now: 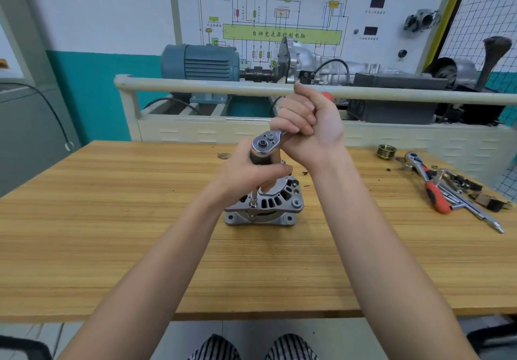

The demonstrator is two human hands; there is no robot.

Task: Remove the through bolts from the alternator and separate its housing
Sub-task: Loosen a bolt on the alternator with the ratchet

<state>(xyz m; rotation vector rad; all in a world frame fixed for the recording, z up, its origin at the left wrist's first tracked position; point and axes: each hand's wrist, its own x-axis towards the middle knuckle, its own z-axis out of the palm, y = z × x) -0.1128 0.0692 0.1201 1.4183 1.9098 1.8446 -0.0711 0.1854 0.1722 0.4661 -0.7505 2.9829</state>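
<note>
A silver alternator [275, 205] stands on the wooden table [112, 219], near its middle. A ratchet wrench [264, 144] with a long extension bar [254, 199] reaches down onto a bolt at the housing's front left edge. My right hand [307, 127] is wrapped around the ratchet's handle, whose red end shows behind the fingers. My left hand [251, 175] grips the top of the extension just under the ratchet head, and its fingers rest over the alternator's top.
At the table's right lie a second ratchet with a red handle [428, 183], several sockets and bars [470, 203], and a brass pulley [386, 151]. Behind the table stands a training rig with a cream rail [209, 87] and a blue motor [200, 61].
</note>
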